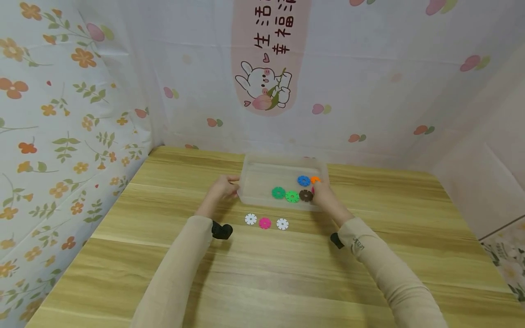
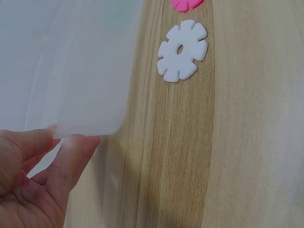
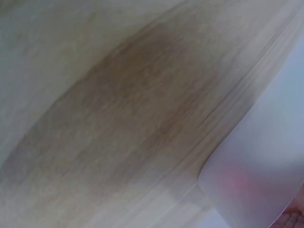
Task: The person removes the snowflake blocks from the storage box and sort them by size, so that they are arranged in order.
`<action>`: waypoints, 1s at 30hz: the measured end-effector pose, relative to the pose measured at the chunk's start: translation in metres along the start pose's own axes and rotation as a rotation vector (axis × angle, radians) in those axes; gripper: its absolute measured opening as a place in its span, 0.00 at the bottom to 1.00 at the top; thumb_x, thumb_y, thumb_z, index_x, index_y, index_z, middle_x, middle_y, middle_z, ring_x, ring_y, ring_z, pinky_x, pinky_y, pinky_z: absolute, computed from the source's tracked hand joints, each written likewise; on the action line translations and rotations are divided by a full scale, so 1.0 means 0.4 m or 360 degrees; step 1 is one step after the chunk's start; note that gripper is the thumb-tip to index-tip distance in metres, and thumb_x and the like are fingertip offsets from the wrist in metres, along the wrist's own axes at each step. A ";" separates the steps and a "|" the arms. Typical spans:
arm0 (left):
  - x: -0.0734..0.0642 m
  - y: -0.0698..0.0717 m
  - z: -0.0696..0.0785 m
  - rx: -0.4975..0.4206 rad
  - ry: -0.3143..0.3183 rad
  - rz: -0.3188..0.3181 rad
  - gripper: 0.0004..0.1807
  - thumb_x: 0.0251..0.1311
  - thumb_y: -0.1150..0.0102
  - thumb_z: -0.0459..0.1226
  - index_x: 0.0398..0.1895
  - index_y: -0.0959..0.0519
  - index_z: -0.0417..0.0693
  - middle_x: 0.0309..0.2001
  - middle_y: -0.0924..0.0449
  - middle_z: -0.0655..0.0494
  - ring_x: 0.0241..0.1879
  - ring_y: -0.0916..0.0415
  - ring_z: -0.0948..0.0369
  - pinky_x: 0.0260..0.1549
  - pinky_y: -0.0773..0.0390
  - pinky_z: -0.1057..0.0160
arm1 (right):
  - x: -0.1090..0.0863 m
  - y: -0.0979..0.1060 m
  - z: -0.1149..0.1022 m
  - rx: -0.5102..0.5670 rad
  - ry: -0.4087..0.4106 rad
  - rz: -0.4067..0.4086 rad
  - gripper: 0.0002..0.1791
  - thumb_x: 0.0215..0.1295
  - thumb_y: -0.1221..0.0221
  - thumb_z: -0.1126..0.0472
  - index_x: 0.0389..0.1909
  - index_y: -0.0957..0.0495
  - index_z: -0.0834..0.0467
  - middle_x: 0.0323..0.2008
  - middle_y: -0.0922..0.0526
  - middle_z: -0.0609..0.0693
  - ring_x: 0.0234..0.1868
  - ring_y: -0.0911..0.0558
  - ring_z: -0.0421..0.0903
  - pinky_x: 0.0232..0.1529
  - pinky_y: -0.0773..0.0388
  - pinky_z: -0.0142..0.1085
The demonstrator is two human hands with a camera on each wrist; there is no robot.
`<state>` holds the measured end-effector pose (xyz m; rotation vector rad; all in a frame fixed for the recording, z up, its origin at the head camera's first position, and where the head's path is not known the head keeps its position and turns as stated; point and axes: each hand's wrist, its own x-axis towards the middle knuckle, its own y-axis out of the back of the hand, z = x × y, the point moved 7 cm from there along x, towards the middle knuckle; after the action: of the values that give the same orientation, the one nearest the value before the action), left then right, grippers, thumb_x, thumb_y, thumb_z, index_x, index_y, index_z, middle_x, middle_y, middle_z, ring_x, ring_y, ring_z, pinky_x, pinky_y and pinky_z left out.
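A shallow translucent plastic box [image 1: 258, 200] stands near the back of the table. My left hand [image 1: 224, 186] is at its left end, and in the left wrist view its fingertips [image 2: 85, 141] touch the box's edge. Over the right end, my right hand [image 1: 325, 195] reaches inside with fingers down, beside a pink disc [image 1: 313, 190] that it partly covers. Whether it pinches that disc I cannot tell. Notched discs lie in the box: blue [image 1: 303, 181], orange [image 1: 315, 180], teal green [image 1: 278, 192], bright green [image 1: 292, 197] and brown [image 1: 306, 196].
In front of the box, a white disc [image 1: 251, 219], a pink disc [image 1: 265, 223] and another white disc [image 1: 282, 223] lie in a row on the wooden table [image 1: 262, 273]. A printed cloth [image 1: 197, 82] hangs behind the table, and a flowered one [image 1: 61, 136] at the left.
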<state>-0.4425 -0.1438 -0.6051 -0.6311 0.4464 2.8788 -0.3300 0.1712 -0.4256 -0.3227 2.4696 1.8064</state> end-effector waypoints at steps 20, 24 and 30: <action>-0.466 -0.041 0.293 0.0113 0.0025 0.0032 0.23 0.63 0.54 0.27 0.63 0.34 0.40 0.48 0.24 0.35 0.20 0.27 0.67 0.24 0.23 0.74 | 0.029 -0.023 0.010 -0.0143 0.0004 -0.0153 0.11 0.50 0.41 0.75 0.36 0.24 0.74 0.48 0.30 0.70 0.53 0.34 0.63 0.49 0.26 0.47; -0.453 -0.037 0.283 0.0126 0.0038 0.0042 0.23 0.63 0.54 0.28 0.63 0.35 0.40 0.50 0.25 0.35 0.18 0.29 0.69 0.22 0.25 0.75 | 0.076 -0.062 0.034 -0.0264 0.0166 -0.0147 0.11 0.52 0.40 0.68 0.37 0.23 0.69 0.48 0.27 0.65 0.57 0.35 0.60 0.58 0.31 0.47; -0.389 -0.033 0.247 0.0195 0.0085 0.0067 0.23 0.62 0.51 0.29 0.62 0.32 0.48 0.49 0.23 0.40 0.21 0.27 0.66 0.26 0.21 0.69 | 0.248 -0.173 0.196 -0.0161 0.0225 0.0054 0.19 0.44 0.34 0.63 0.38 0.23 0.68 0.46 0.29 0.69 0.48 0.30 0.60 0.53 0.29 0.41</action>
<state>-0.3378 -0.1137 -0.4559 -0.6872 0.6455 2.8520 -0.4183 0.2126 -0.5318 -0.4314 2.4933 1.9928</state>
